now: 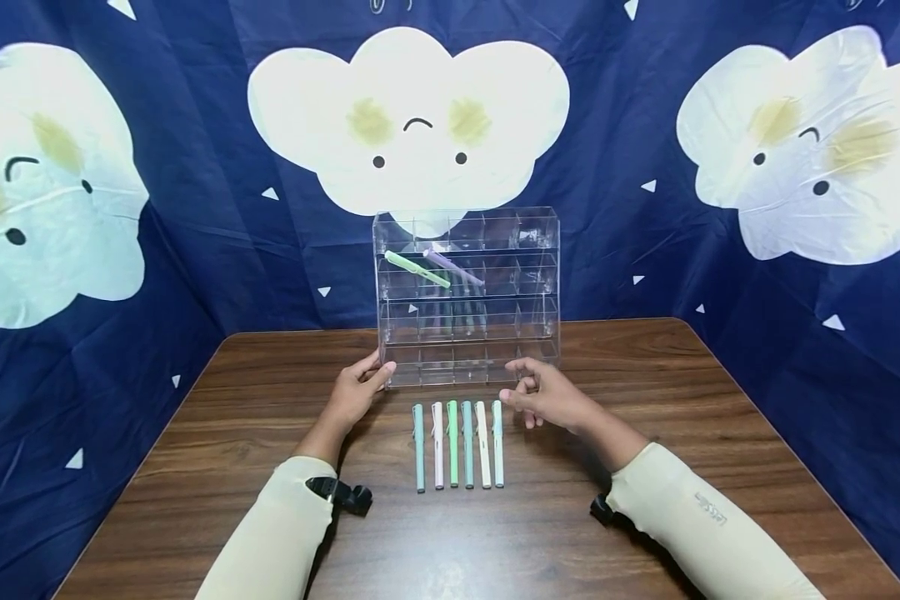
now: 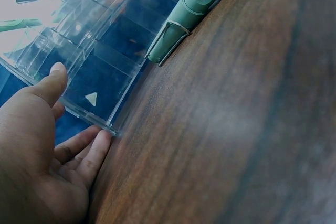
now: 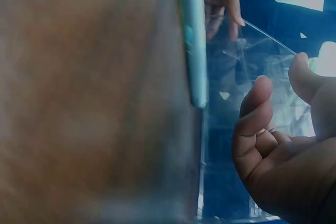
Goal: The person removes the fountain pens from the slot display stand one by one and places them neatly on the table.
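A clear acrylic rack (image 1: pixel 534 242) of small compartments stands at the table's far middle. A green pen (image 1: pixel 417 269) and a lilac pen (image 1: pixel 453 267) lean in its upper cells. Several pastel pens (image 1: pixel 457 446) lie side by side in front of it. My left hand (image 1: pixel 362 383) touches the rack's lower left corner; the left wrist view shows the thumb (image 2: pixel 52 80) on the clear wall (image 2: pixel 100 51) and the fingers along the base. My right hand (image 1: pixel 534 398) hovers by the lower right front, fingers loosely curled, holding nothing, beside the rightmost pen (image 3: pixel 193 40).
The brown wooden table (image 1: pixel 645 500) has its right and left edges near dark blue cloud-print curtains (image 1: pixel 195 250), which hang behind and on both sides. A green pen's capped end (image 2: pixel 186 14) lies close to the rack's base.
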The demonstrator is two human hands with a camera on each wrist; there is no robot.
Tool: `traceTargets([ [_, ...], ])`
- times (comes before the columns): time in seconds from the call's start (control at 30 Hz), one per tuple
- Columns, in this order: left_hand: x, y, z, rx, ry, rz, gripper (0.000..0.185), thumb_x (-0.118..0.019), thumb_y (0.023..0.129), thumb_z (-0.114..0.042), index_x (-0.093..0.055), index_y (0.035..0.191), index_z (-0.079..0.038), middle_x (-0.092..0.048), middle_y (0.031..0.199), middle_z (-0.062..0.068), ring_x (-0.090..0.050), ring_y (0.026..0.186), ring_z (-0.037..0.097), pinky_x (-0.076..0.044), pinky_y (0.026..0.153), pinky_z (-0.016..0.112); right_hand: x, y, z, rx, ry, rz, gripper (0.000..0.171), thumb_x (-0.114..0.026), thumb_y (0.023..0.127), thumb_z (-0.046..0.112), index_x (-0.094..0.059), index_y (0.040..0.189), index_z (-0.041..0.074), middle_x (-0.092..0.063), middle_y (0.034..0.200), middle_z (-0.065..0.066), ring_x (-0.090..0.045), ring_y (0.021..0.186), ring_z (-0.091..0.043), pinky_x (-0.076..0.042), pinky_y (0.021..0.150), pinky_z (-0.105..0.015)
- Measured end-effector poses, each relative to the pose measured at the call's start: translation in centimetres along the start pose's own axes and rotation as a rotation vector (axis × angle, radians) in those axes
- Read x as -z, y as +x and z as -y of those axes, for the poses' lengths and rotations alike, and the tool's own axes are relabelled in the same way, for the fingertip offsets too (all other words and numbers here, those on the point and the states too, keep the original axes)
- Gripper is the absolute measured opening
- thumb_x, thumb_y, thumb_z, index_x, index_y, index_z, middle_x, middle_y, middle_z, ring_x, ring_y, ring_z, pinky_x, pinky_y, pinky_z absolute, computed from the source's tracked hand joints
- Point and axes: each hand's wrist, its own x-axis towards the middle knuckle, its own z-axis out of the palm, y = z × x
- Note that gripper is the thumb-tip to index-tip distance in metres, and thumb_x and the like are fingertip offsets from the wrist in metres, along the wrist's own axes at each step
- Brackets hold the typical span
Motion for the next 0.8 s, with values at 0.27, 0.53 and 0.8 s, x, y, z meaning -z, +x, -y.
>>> traceTargets([
  [0.27, 0.1, -0.2, -0.2, 0.015, -0.010, -0.003, 0.062, -0.069, 0.110, -0.036, -0.048, 0.166, -0.018, -0.063, 0.153, 0.025, -0.066, 0.136, 0.040, -0.062, 0.109, 0.047, 1.6, 0.4, 2.0, 0.046, -0.069, -0.038, 0.060, -0.076, 0.105, 0.014, -0.047, 0.154, -0.007, -0.068, 0.080, -0.008, -0.062, 0.056, -0.016, -0.052, 0.050, -0.028],
  [0.53, 0.0, -0.1, 0.2, 0.006, -0.008, -0.003, 0.062, -0.069, 0.110, -0.034, -0.049, 0.165, -0.016, -0.064, 0.151, 0.028, -0.068, 0.133, 0.039, -0.063, 0.109, 0.045, 2.7, 0.8, 4.1, 0.045, -0.037, -0.045, 0.053, -0.072, 0.107, 0.014, -0.050, 0.151, -0.006, -0.068, 0.081, -0.005, -0.062, 0.057, -0.016, -0.051, 0.050, -0.027],
  [0.8, 0.0, 0.1, 0.1, 0.009, 0.000, -0.011, 0.063, -0.070, 0.109, -0.036, -0.048, 0.166, -0.018, -0.064, 0.152, 0.026, -0.067, 0.136, 0.040, -0.064, 0.106, 0.039, 2.9, 1.8, 6.2, 0.096, -0.030, -0.038, 0.053, -0.070, 0.108, 0.013, -0.049, 0.152, -0.006, -0.068, 0.079, -0.002, -0.062, 0.058, -0.016, -0.051, 0.051, -0.028],
])
